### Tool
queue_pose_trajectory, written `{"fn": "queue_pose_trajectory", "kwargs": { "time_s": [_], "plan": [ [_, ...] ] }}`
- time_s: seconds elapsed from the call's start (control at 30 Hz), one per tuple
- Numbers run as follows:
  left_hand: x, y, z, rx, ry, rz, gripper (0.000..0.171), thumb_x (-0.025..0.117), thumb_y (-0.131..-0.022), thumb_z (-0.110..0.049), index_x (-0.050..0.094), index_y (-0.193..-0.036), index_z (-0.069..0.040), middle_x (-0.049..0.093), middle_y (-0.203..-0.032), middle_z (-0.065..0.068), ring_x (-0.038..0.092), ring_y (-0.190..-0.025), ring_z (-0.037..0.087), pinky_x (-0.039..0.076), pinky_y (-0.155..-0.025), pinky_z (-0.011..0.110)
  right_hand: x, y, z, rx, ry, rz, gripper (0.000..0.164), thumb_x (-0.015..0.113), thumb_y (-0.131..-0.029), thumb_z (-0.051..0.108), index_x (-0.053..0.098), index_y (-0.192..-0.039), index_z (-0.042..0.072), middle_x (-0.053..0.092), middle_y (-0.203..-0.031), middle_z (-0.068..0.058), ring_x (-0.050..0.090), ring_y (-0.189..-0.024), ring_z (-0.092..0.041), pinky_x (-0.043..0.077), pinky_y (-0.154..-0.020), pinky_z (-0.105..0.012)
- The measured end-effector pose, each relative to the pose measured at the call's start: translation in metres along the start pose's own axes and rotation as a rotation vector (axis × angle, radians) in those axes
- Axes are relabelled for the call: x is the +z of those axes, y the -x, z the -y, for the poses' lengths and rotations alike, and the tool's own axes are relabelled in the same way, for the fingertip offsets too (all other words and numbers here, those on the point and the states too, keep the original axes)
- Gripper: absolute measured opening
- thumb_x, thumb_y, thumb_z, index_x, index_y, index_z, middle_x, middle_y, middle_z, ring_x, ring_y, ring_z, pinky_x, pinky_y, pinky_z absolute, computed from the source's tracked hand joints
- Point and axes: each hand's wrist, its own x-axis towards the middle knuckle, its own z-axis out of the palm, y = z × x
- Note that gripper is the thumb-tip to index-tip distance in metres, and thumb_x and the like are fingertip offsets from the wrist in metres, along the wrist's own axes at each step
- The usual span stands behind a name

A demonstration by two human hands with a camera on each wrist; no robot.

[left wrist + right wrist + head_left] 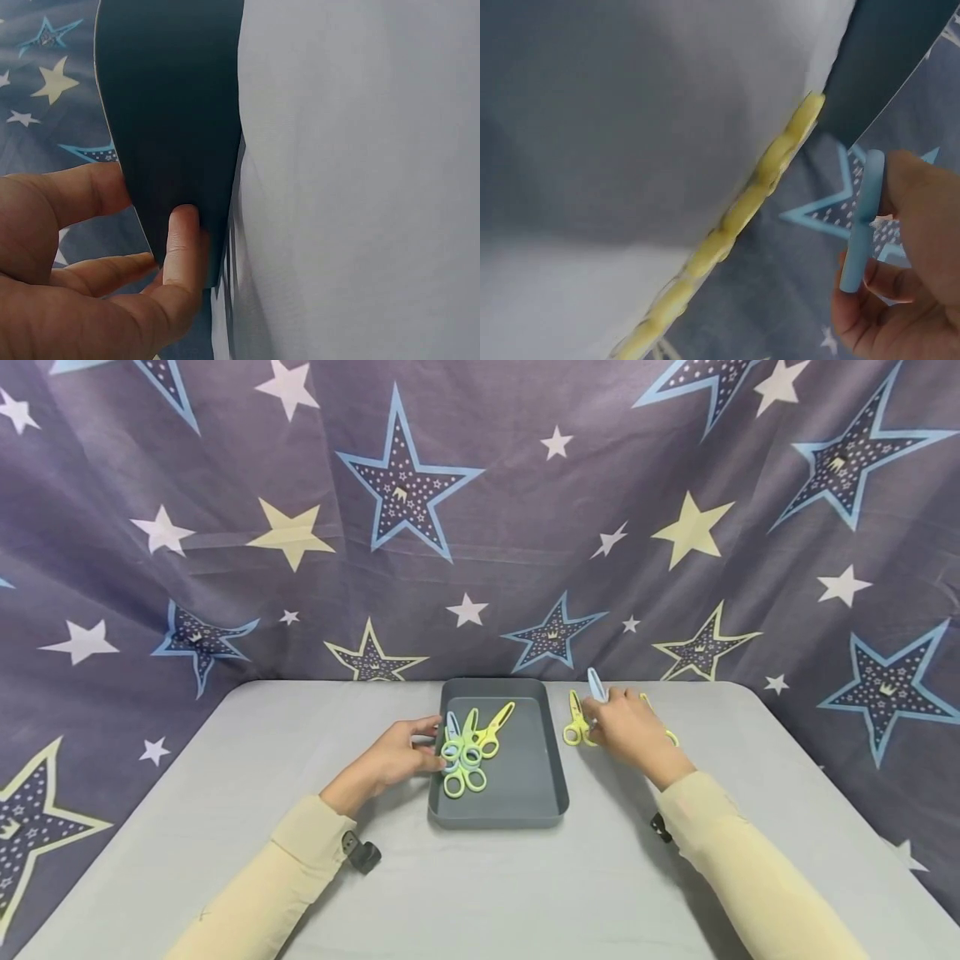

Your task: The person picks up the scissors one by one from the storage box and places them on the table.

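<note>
My left hand (401, 752) is at the left side of a dark grey tray (540, 768). In the left wrist view its thumb reaches over the rim, and a fingertip lies on the outer wall (172, 112), gripping the edge. Several scissors lie in the tray's left half, including yellow scissors (490, 737), green scissors (469, 747) and light blue scissors (452, 727). Right of the tray, my right hand (630, 727) holds light blue scissors (596, 683) with the blades pointing away. Their handle (862, 225) shows between thumb and fingers in the right wrist view.
Yellow scissors (576, 722) lie between the tray and my right hand. Another yellow pair (672, 737) is partly hidden behind that hand. The grey-white table (480, 893) ends at a star-patterned curtain (480, 527). A small dark device (363, 853) is strapped at the left wrist.
</note>
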Motion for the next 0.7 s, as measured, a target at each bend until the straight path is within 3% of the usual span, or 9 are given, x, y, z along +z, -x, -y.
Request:
{"fn": "queue_pose_trajectory", "kwargs": {
  "time_s": [0.37, 0.7],
  "plan": [
    [0.000, -0.002, 0.003, -0.009, 0.018, -0.002, 0.086, 0.075, -0.081, 0.001, 0.035, -0.157, 0.000, 0.048, -0.146, 0.025, 0.061, -0.116, 0.029, 0.058, -0.094, 0.032, -0.002, 0.024, -0.037, 0.106, -0.027, 0.043, 0.027, 0.079, -0.079, 0.012, 0.067, -0.102, 0.009, 0.061, -0.086, -0.025, 0.054, -0.073, -0.040, 0.050, -0.060, -0.051],
    [0.002, -0.002, 0.000, -0.009, 0.045, 0.013, 0.087, 0.074, -0.081, 0.003, 0.033, -0.157, 0.003, 0.045, -0.146, 0.028, 0.063, -0.112, 0.029, 0.059, -0.092, 0.030, -0.005, 0.040, -0.067, 0.165, -0.054, 0.029, 0.018, 0.070, -0.078, 0.006, 0.061, -0.094, 0.009, 0.057, -0.079, -0.023, 0.054, -0.070, -0.044, 0.046, -0.058, -0.055]
  ]
}}
